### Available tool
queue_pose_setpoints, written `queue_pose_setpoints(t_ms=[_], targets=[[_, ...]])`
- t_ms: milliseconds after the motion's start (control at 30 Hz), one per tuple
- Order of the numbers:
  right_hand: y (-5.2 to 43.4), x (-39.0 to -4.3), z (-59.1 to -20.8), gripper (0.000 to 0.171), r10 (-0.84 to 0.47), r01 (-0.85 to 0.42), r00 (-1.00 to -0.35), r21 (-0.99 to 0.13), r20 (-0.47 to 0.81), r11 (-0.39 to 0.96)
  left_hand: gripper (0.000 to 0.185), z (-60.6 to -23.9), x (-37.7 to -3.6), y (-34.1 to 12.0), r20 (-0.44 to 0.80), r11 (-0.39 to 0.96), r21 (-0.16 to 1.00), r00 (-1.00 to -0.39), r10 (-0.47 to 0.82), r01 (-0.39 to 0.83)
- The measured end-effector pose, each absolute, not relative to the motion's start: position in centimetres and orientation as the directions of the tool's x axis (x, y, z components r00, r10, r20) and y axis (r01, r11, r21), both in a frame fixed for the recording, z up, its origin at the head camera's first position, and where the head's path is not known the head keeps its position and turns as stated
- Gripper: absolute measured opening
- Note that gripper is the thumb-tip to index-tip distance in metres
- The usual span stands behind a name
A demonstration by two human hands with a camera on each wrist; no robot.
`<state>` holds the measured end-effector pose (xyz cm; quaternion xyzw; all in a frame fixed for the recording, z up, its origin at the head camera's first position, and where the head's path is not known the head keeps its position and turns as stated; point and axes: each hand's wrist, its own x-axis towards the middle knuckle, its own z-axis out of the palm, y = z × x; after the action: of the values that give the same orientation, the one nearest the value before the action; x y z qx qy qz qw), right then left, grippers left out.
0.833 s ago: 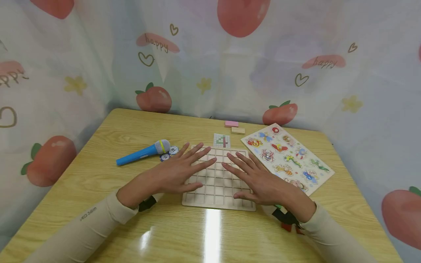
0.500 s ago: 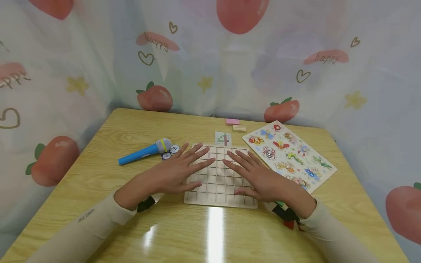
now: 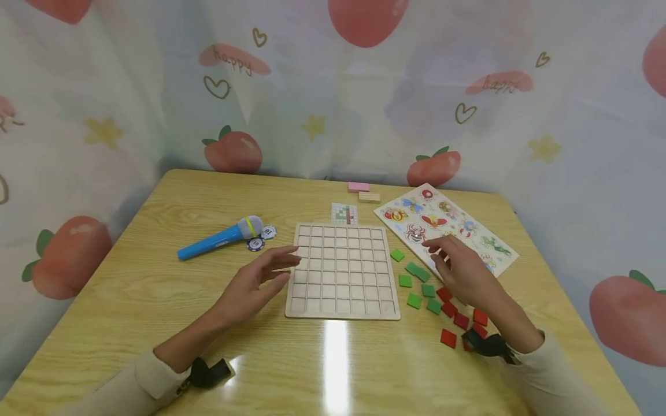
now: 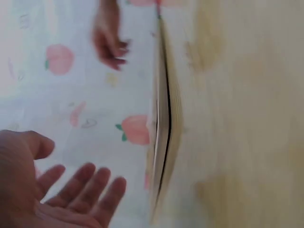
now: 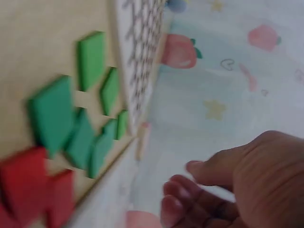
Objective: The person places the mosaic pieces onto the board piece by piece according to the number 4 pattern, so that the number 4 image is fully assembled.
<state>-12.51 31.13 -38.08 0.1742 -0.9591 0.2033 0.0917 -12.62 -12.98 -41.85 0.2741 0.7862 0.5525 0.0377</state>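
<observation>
In the head view, my left hand hovers by the left edge of a pale wooden grid board, fingers extended and apart from the thumb, holding nothing. My right hand hangs in the air over the lower left part of an insect picture board, its fingers loosely bent and nothing visible between them. Below and left of it lie several green square tiles. Several red square tiles lie nearer the front, partly covered by the right wrist. The right wrist view also shows green tiles beside the board.
A blue toy microphone lies at the left, touching or close to two poker chips. Behind the grid board are a small patterned grid card, a pink block and a striped wooden block. A printed curtain hangs behind the table.
Both hands have left their spread position over the grid board. The left has moved back to the left, the right out to the right. The grid and the coloured tiles are now uncovered.
</observation>
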Motion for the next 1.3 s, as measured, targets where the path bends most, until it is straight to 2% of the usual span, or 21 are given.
queue_pose_setpoints(t_ms=[100, 200, 367, 433, 600, 900, 1100, 1300], targets=[[31.2, -12.3, -39.3, 0.029, -0.235, -0.251, -0.968, -0.411, 0.089, 0.877, 0.054, -43.4, -12.5, -13.2, 0.201, 0.191, 0.933, -0.882, 0.426, 0.305], [30.9, -12.1, -40.4, 0.035, -0.201, -0.185, -0.98, -0.427, 0.008, 0.885, 0.064, -44.6, -12.6, -13.6, 0.143, 0.294, 0.916, -0.905, 0.401, 0.275], [30.4, -11.7, -41.6, 0.039, -0.141, -0.128, -0.99, -0.392, -0.004, 0.911, 0.101, -45.4, -12.9, -14.0, 0.021, 0.538, 0.795, -0.899, 0.438, 0.281], [30.3, -11.6, -41.9, 0.037, -0.117, -0.112, -0.993, -0.38, 0.01, 0.918, 0.113, -45.6, -13.0, -14.0, 0.011, 0.583, 0.748, -0.884, 0.467, 0.317], [29.7, -11.4, -42.2, 0.031, -0.094, -0.094, -0.995, -0.367, 0.019, 0.926, 0.13, -45.7, -12.6, -14.0, -0.001, 0.648, 0.671, -0.873, 0.489, 0.362], [28.7, -11.5, -41.8, 0.028, -0.083, -0.089, -0.996, -0.33, 0.032, 0.94, 0.132, -46.2, -12.1, -13.9, 0.059, 0.713, 0.543, -0.867, 0.495, 0.444], [28.8, -11.5, -40.5, 0.028, -0.077, -0.092, -0.995, -0.362, 0.056, 0.928, 0.128, -46.2, -12.2, -13.2, 0.059, 0.719, 0.527, -0.864, 0.5, 0.452], [26.1, -13.0, -38.3, 0.022, -0.297, -0.316, -0.949, -0.333, 0.109, 0.889, 0.125, -46.3, -12.7, -12.8, 0.085, 0.721, 0.486, -0.847, 0.524, 0.494]])
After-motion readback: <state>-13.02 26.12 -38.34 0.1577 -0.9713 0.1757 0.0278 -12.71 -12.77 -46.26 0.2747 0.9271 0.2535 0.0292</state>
